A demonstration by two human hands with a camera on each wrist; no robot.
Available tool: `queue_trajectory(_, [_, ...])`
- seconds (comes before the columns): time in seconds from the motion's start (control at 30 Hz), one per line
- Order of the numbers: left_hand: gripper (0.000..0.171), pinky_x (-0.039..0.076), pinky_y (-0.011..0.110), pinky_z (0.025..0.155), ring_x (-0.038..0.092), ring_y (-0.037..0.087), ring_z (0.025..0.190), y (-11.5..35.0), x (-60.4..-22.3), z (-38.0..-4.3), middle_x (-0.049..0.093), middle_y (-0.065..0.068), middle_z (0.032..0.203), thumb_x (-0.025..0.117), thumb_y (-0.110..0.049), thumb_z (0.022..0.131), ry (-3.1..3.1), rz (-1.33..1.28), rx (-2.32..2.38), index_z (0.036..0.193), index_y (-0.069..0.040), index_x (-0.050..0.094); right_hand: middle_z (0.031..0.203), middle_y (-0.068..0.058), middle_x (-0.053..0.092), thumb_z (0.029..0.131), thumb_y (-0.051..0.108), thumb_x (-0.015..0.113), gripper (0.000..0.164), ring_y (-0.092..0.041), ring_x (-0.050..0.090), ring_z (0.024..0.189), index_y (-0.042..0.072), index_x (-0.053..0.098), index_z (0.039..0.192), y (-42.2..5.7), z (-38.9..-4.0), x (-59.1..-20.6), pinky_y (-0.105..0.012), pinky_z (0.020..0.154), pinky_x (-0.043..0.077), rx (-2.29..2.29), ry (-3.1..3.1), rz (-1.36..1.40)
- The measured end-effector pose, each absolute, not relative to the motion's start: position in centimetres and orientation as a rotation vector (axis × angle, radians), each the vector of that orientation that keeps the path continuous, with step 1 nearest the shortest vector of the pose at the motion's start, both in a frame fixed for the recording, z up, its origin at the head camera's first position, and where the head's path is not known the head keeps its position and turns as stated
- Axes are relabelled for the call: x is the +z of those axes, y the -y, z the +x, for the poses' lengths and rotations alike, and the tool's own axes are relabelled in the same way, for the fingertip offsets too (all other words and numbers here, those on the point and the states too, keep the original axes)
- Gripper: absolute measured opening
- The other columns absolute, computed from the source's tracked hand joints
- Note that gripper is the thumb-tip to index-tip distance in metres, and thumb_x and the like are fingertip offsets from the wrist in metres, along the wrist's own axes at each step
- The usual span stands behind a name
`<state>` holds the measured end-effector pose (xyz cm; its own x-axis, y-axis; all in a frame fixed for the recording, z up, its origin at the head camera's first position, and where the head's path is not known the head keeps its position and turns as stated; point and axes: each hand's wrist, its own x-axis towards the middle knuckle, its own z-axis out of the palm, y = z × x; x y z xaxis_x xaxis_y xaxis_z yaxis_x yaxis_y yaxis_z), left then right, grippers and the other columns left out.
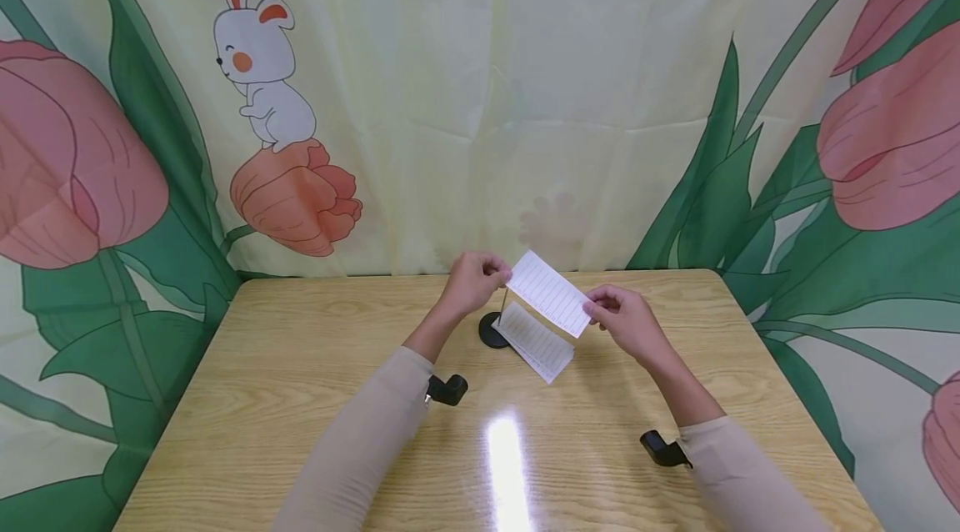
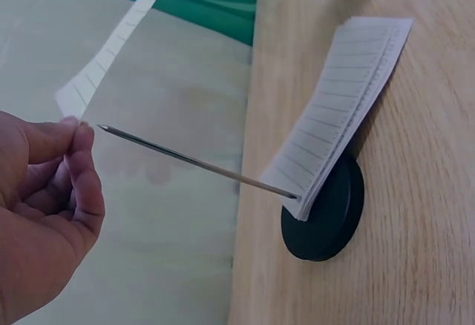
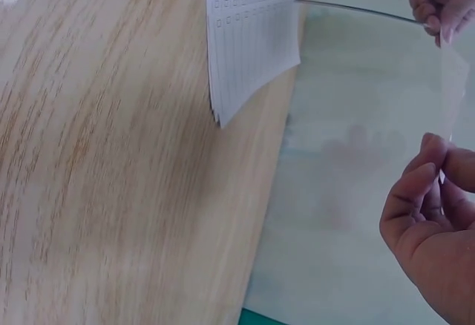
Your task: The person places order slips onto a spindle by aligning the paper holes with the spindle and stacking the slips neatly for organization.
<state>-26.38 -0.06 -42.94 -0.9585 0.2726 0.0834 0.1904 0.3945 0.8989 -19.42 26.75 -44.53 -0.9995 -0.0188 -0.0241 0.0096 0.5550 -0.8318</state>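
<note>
A lined white paper slip (image 1: pixel 551 293) is stretched between both hands, above a spike file. My left hand (image 1: pixel 472 283) pinches its far left corner between thumb and fingers. At the opposite end, my right hand (image 1: pixel 628 320) grips the slip's edge. The spike file has a round black base (image 2: pixel 324 217) and a thin metal spike (image 2: pixel 197 162), whose pointed tip shows close beside the left fingertips in the left wrist view. Several similar lined slips (image 2: pixel 334 99) are pierced on the spike and lie stacked at its base, fanned slightly.
The spike file stands on a wood-grain table (image 1: pixel 315 399), toward its far edge. Behind the table hangs a curtain (image 1: pixel 450 98) printed with tulips and a rabbit. Black wrist cameras (image 1: pixel 447 390) are worn on both forearms.
</note>
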Motion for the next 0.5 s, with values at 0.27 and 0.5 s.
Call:
queue_trajectory(0.27, [0.012, 0.045, 0.023, 0.059, 0.056, 0.016, 0.071, -0.01, -43.39, -26.3, 0.072, 0.017, 0.09, 0.069, -0.009, 0.099, -2.555, 0.406, 1.61, 0.096, 0.001, 0.076, 0.102, -0.017, 0.07, 0.103, 0.011, 0.063, 0.019, -0.029, 0.066, 0.089, -0.003, 0.068, 0.115, -26.81, -19.42, -44.99, -0.026, 0.069, 0.052, -1.493, -2.736, -0.001])
queue_trajectory(0.5, [0.012, 0.046, 0.024, 0.06, 0.056, 0.016, 0.071, 0.04, -43.73, -26.37, 0.07, 0.012, 0.087, 0.069, -0.009, 0.099, -2.545, 0.41, 1.612, 0.097, 0.001, 0.075, 0.103, -0.017, 0.07, 0.104, 0.012, 0.063, 0.02, -0.03, 0.067, 0.09, -0.003, 0.068, 0.116, -26.76, -19.47, -45.3, -0.026, 0.069, 0.052, -1.473, -2.744, -0.006])
